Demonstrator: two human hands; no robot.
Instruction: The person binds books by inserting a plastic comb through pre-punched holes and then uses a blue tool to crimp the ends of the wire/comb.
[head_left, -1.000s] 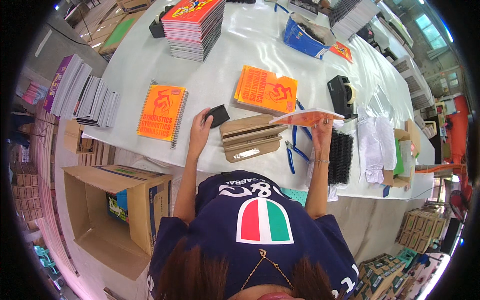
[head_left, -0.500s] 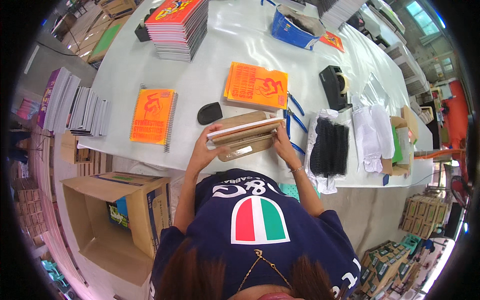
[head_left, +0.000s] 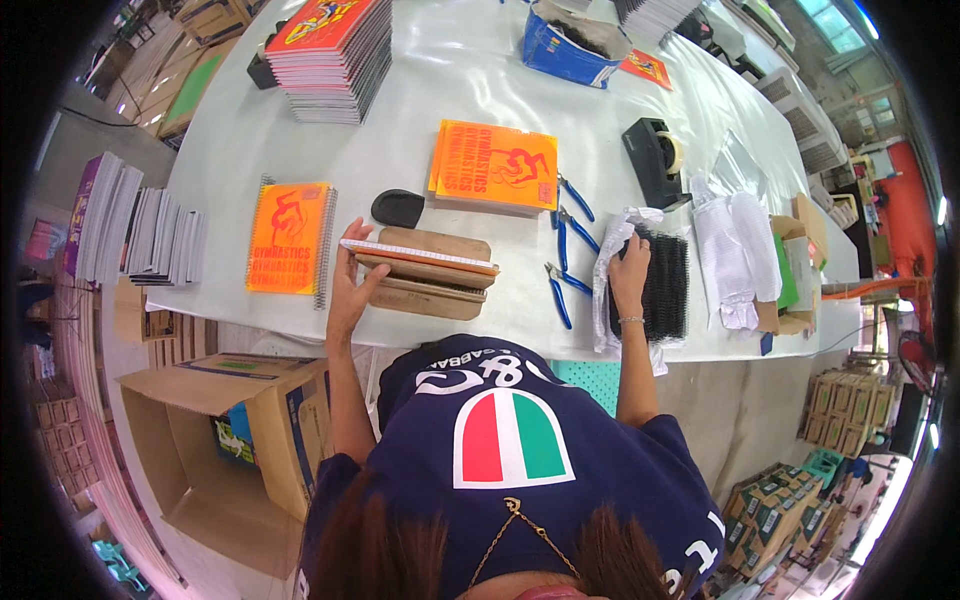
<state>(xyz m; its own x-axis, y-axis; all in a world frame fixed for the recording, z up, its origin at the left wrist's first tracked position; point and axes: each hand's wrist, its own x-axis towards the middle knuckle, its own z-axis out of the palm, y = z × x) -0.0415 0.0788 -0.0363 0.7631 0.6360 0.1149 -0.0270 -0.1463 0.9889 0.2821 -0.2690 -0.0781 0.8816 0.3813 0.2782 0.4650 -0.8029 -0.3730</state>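
Observation:
My left hand (head_left: 352,285) grips the left end of an unbound notebook (head_left: 425,257), which stands on edge in a brown wooden holder (head_left: 435,302). Its thumb lies on the near side and the fingers are behind. Over to the right, my right hand (head_left: 630,272) reaches onto a bundle of black spiral binding coils (head_left: 662,290) lying on white wrapping. Its fingers point down at the coils; whether they pinch one is too small to make out. Behind the holder rests a stack of orange notebook covers (head_left: 497,165). A finished orange spiral notebook (head_left: 288,240) lies at the left.
Blue-handled pliers (head_left: 565,240) lie between holder and coils. Beyond are a black tape dispenser (head_left: 655,160), a blue box (head_left: 575,50) and a tall notebook stack (head_left: 330,65). A black pad (head_left: 398,208) sits behind the holder. An open carton (head_left: 225,430) stands below the table's left edge.
My right hand has left the notebook and moved right to the black coils. My left hand still holds the notebook, which now sits slightly further left in view with the holder.

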